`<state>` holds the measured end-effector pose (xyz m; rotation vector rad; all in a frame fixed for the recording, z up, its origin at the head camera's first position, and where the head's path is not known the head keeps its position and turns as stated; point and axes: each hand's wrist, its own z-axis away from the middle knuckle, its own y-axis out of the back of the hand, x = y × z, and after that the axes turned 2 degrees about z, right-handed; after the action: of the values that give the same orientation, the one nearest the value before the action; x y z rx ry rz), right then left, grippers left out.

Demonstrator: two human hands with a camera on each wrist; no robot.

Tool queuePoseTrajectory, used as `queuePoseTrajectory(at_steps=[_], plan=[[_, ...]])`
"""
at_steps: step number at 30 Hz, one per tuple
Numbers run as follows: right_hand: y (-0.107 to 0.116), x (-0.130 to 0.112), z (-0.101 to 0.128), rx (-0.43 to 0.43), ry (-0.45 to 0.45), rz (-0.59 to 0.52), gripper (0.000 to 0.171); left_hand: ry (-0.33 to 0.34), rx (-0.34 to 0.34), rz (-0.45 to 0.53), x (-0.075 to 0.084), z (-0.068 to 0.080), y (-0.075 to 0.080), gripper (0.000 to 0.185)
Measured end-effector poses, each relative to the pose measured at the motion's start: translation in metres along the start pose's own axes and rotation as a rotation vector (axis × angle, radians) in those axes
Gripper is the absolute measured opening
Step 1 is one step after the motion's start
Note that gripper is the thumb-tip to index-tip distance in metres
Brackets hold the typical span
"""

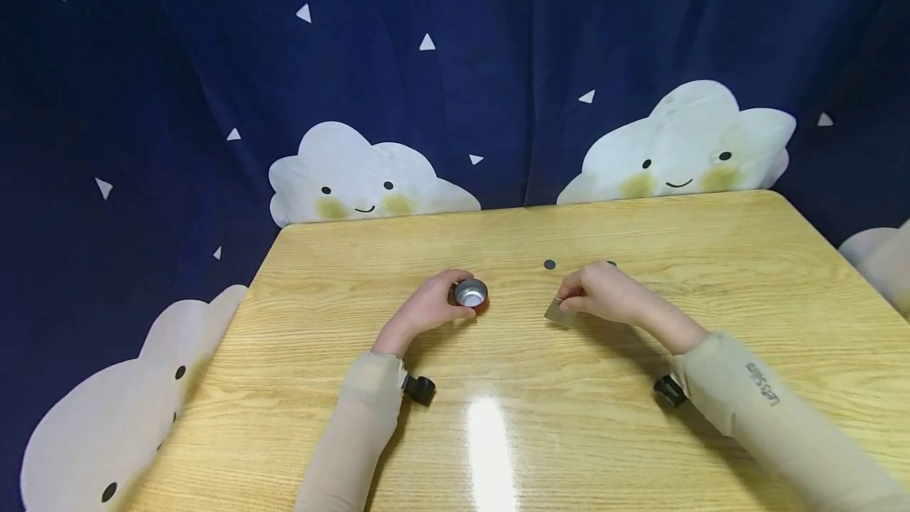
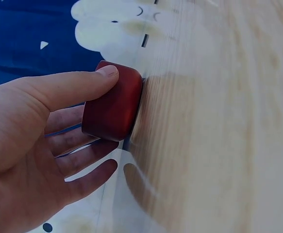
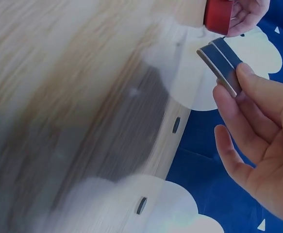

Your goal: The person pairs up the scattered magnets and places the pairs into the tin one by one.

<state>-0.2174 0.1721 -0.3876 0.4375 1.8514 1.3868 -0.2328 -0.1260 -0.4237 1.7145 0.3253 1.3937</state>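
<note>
Left grip (image 1: 426, 305) curled round a red cup (image 2: 114, 104), right grip (image 1: 607, 291) pinching a flat piece (image 3: 220, 68), possibly metal, over the wooden surface (image 1: 569, 425)

Round red metal-looking cup (image 2: 111, 109): smooth satin exterior, shiny silvery interior. Flat grey rectangular piece (image 3: 220, 65): smooth, metallic sheen. Light-brown wood-grain table (image 1: 526, 385): glossy. Dark-blue cloud-printed cloth curtain (image 1: 483, 101): matt.
</note>
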Motion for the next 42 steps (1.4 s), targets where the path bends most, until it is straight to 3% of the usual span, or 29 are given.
queuePoseTrajectory(at_steps=[9,32,42], plan=[[-0.002,-0.007,-0.01,0.045,-0.12,-0.03,0.007,0.004,0.001,0.019,0.001,0.002,0.0,0.061],[-0.021,-0.02,-0.028,0.23,-0.153,-0.119,0.006,0.023,-0.008,0.004,0.001,0.001,0.001,0.059],[-0.024,-0.026,-0.038,0.227,-0.215,-0.162,0.01,0.018,-0.013,0.01,0.001,0.001,0.0,0.058]])
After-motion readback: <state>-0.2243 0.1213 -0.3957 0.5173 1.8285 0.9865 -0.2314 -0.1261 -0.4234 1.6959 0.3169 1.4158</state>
